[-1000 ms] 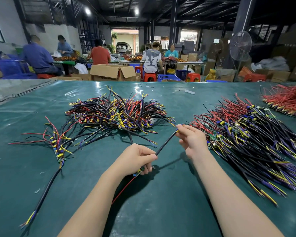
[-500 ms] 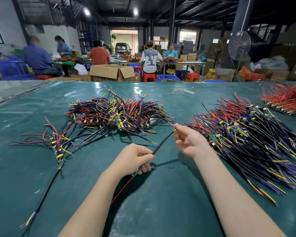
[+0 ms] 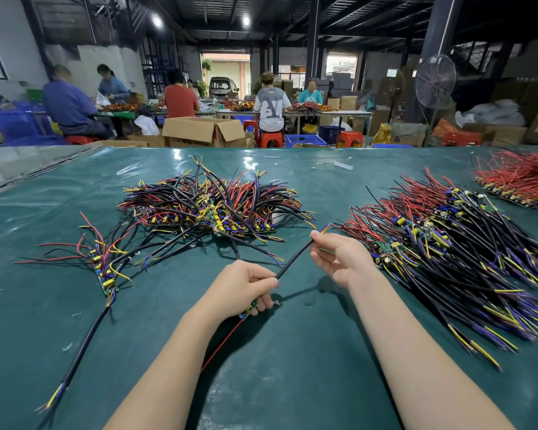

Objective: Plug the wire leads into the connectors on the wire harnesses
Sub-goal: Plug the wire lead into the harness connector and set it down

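A glossy green plastic sheet (image 3: 277,383) (wrinkled, catching the lamps) covers the table; the wires (image 3: 212,206) wear smooth plastic sleeves, and the boxes (image 3: 199,131) are matt cardboard.

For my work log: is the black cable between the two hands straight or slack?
Straight. The black cable runs in one line from the left hand to the pinching right hand, without sag.

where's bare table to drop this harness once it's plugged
Bare mat lies between your forearms, and a wider patch between the left forearm and the long black cable trailing from the small harness. Crowded: the middle pile ahead of the left hand and the big pile beside the right hand.
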{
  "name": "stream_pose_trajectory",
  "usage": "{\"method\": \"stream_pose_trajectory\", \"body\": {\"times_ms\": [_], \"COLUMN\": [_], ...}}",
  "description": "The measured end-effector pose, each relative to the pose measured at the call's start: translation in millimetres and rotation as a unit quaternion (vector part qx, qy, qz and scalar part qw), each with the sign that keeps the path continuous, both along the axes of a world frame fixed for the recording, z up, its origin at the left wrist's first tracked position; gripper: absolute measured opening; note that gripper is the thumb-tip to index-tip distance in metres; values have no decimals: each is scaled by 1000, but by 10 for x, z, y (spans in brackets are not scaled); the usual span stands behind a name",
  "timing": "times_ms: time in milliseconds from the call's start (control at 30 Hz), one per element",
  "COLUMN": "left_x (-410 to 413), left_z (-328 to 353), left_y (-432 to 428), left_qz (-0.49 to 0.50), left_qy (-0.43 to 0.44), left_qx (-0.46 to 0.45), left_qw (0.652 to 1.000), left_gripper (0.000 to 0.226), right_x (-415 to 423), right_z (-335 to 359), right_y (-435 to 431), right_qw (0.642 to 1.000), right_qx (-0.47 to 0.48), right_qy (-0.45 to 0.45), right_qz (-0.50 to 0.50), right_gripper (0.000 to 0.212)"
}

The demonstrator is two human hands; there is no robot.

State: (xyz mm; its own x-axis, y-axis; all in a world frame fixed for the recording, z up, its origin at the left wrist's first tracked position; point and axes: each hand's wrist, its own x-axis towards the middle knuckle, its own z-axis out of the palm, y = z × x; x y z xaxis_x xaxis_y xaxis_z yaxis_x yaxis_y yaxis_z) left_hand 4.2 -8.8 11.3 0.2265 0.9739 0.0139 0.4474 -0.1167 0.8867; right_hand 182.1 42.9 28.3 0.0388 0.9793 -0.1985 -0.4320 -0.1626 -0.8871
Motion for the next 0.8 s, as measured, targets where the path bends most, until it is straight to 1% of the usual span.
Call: {"method": "stream_pose_trajectory", "body": {"times_ms": [133,200,267,300,333,367,400,467,533,633,700,733,800], "left_x": [-24,-30,-22,-14,-8,-9,-14,-34,-52,-56,-49,-43,-29], "left_z": [27,45,66,75,86,97,107,112,104,100,109,116,137], "left_y": [-4,-10,-19,-23,-25,-28,-29,-36,-34,-33,-38,-41,-61], "left_qz": [-17,-24,-27,-28,-30,-36,-43,-53,-45,-41,-51,-57,-76], "left_qy": [-36,-85,-146,-180,-214,-240,-253,-250,-227,-182,-179,-191,-223], "left_qx": [-16,-29,-45,-55,-69,-85,-103,-142,-166,-161,-151,-151,-161], "left_qw": [999,996,988,982,974,966,961,956,959,969,971,968,958], "left_gripper": [19,19,19,19,20,20,20,18,17,22,28,30,26], "right_x": [-16,-28,-34,-43,-54,-64,-66,-49,-25,-24,-26,-37,-86], "right_z": [-1,-16,-12,0,12,27,29,4,-16,-23,-28,-30,-44], "right_y": [11,16,12,6,3,-5,-8,-3,15,37,45,45,43], "right_qw": [997,993,982,972,962,954,951,956,973,993,995,995,992], "right_qx": [37,53,38,30,27,27,22,1,-10,20,34,31,15], "right_qy": [56,102,181,228,266,290,301,285,226,110,56,47,68], "right_qz": [27,31,36,45,56,67,74,68,37,-28,-71,-87,-109], "right_gripper": [20,23,28,27,22,16,14,20,28,24,20,20,20]}}
